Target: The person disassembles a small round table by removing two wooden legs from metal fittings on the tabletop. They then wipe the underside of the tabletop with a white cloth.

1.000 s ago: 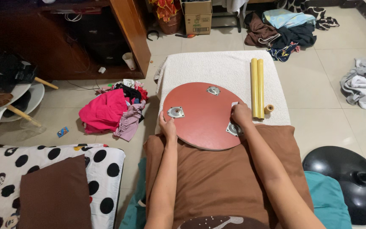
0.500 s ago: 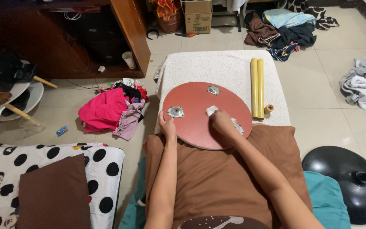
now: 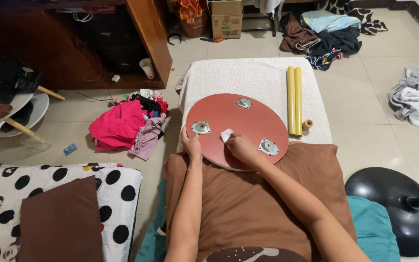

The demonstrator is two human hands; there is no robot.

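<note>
While the left hand (image 3: 191, 144) steadies the round red wooden board (image 3: 236, 129) on the white cushion (image 3: 248, 77), the right hand (image 3: 241, 147), moved in from the rim, presses a white cloth (image 3: 226, 134) mid-board beside 3 metal plates.

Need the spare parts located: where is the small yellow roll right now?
In the head view, the small yellow roll lies on the white cushion, right of the round red board, touching the near end of the two yellow rods.

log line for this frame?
left hand: steadies disc at edge | right hand: presses white cloth on disc | disc: flat on pad, three metal plates up
</note>
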